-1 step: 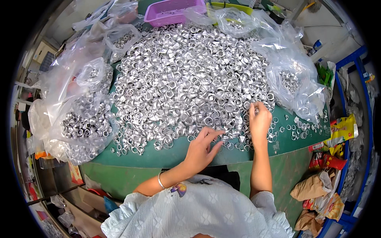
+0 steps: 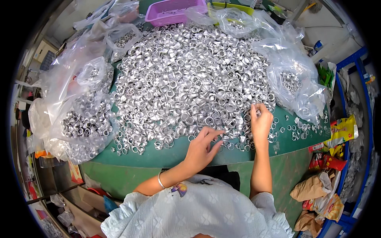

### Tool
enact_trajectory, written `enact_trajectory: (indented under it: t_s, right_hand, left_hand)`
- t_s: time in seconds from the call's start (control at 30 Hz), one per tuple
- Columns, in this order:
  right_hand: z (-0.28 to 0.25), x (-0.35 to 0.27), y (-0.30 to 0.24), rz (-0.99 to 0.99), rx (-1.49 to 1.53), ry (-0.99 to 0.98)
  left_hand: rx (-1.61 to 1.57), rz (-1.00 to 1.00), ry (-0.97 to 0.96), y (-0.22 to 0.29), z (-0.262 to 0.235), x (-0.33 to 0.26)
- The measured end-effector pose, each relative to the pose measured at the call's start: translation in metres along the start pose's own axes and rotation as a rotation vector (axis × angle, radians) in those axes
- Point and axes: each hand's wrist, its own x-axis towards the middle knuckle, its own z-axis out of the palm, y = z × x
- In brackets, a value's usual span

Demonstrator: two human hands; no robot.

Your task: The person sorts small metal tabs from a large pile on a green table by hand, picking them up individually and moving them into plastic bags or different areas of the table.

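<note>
A broad heap of silver-coloured metal rings (image 2: 186,79) covers the green table (image 2: 170,157). At the near edge of the heap is my left hand (image 2: 201,150), its thumb and index finger stretched apart beside some loose rings, with nothing visible between them. Further right, my right hand (image 2: 261,126) pinches a small silver ring (image 2: 258,113) between thumb and fingers, just over the heap's right front side. The curled fingers hide part of that ring.
Clear plastic bags with rings stand on the left (image 2: 87,123) and right (image 2: 291,83). A purple basin (image 2: 174,12) and a yellow-green basin (image 2: 234,7) sit at the back. Small rings (image 2: 297,131) lie scattered at the table's right. A blue shelf frame (image 2: 359,71) rises beyond.
My right hand has shifted very slightly, and the ring between its thumb and fingers shows more plainly. My left hand is practically still.
</note>
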Motion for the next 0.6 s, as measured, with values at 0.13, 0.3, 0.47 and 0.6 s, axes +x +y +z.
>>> enact_trajectory:
  t_s: [0.13,0.3,0.47,0.6]
  right_hand:
    - [0.001,-0.009,0.004,0.009,0.099,0.028]
    - [0.01,-0.003,-0.007,-0.111,-0.064,0.042]
    - [0.007,-0.001,-0.004,-0.155,-0.021,0.059]
    - [-0.005,-0.012,-0.007,0.331,0.666,-0.087]
  left_hand:
    - [-0.036,0.006,-0.018,-0.002,0.002,0.001]
    - [-0.054,0.005,-0.043,0.001,0.008,-0.001]
    - [-0.034,0.028,-0.017,-0.001,0.004,-0.003]
    - [-0.069,0.032,0.008,-0.006,0.003,-0.004]
